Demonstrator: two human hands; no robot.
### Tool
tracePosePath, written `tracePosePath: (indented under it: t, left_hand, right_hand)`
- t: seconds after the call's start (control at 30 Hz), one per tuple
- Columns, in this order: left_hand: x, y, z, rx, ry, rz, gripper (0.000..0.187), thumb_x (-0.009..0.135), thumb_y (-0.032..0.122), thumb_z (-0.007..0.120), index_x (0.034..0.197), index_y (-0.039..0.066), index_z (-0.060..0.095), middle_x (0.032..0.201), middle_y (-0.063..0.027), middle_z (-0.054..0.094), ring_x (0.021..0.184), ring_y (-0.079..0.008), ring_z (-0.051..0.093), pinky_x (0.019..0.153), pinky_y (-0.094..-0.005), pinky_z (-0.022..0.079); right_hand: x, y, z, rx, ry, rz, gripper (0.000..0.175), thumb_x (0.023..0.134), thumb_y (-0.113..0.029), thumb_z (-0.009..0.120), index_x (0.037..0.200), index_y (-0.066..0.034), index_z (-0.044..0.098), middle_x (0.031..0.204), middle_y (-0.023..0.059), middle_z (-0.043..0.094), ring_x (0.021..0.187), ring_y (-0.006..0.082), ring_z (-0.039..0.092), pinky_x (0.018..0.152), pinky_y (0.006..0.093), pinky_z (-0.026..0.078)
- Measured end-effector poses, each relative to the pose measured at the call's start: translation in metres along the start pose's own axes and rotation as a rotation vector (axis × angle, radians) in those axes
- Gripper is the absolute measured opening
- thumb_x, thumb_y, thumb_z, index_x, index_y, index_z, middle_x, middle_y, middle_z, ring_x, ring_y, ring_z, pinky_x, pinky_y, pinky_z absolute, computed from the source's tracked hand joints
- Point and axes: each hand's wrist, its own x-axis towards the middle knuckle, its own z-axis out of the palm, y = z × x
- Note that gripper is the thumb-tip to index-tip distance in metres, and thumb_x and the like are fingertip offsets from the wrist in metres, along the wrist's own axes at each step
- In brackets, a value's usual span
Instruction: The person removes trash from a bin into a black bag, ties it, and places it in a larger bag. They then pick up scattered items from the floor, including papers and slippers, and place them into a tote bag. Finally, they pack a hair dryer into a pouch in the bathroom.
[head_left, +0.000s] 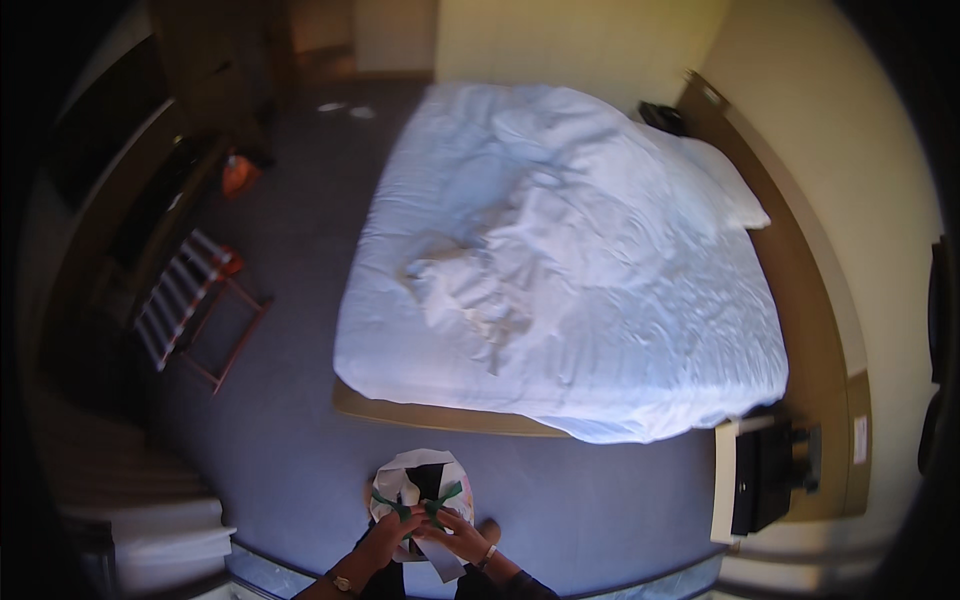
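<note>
A white bag (390, 480) with green ribbon ties hangs in front of my body, its mouth turned up. Inside it something black (427, 480) shows, with a white item beside it. My left hand (391, 534) pinches the left green ribbon (391, 505), and a watch is on that wrist. My right hand (459, 536) is on the right green ribbon (447, 501), with a band on its wrist. The fingertips of both hands meet over the near side of the bag. A pale flap (444, 561) hangs below my fingers. My hands hide the ribbons' lower ends.
Ahead stands a large bed (420, 360) with rumpled white bedding (525, 262) and a pillow (735, 184). A folding luggage rack (180, 300) and an orange bag (238, 176) are on the left. To the right is a bedside table (722, 480). Grey carpet (285, 420) surrounds the bed.
</note>
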Motion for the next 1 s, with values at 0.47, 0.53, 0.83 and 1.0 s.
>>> tracePosePath:
  t: [0.47,0.53,0.83,1.0]
  left_hand:
    - [-0.086,0.076,-0.301,-0.548,0.208,0.000,0.026,0.097,0.019,0.050,0.116,0.003,0.059,0.105,-0.0045,0.063,0.100,-0.0146,0.058,0.089,-0.0335,0.046]
    - [-0.095,0.110,-0.341,-0.525,0.154,0.041,0.030,0.098,0.020,0.050,0.122,0.004,0.056,0.112,-0.0039,0.060,0.105,-0.0140,0.057,0.091,-0.0335,0.045]
    - [-0.054,0.244,-0.489,-0.426,0.317,0.199,0.029,0.098,0.020,0.051,0.122,0.006,0.057,0.110,-0.0042,0.062,0.103,-0.0155,0.058,0.089,-0.0323,0.047]
    - [-0.003,0.332,-0.568,-0.576,0.418,0.211,0.028,0.095,0.016,0.055,0.122,0.006,0.057,0.112,-0.0053,0.061,0.109,-0.0175,0.056,0.095,-0.0372,0.044]
  right_hand:
    - [0.258,-0.097,0.240,-0.283,-0.269,-0.107,0.049,0.088,-0.018,0.069,0.132,-0.0040,0.053,0.121,0.0149,0.057,0.108,0.0268,0.056,0.091,0.0358,0.046]
    - [0.301,-0.119,0.261,-0.218,-0.296,-0.053,0.047,0.089,-0.017,0.068,0.132,-0.0034,0.054,0.120,0.0133,0.059,0.109,0.0235,0.056,0.094,0.0345,0.044]
    - [0.504,-0.149,0.310,-0.032,-0.286,-0.074,0.040,0.091,-0.018,0.066,0.127,-0.0045,0.057,0.107,0.0051,0.060,0.093,0.0143,0.058,0.080,0.0294,0.047]
    - [0.642,-0.176,0.320,-0.012,-0.259,-0.003,0.036,0.088,-0.016,0.071,0.120,-0.0036,0.060,0.099,0.0052,0.061,0.084,0.0131,0.057,0.071,0.0288,0.047]
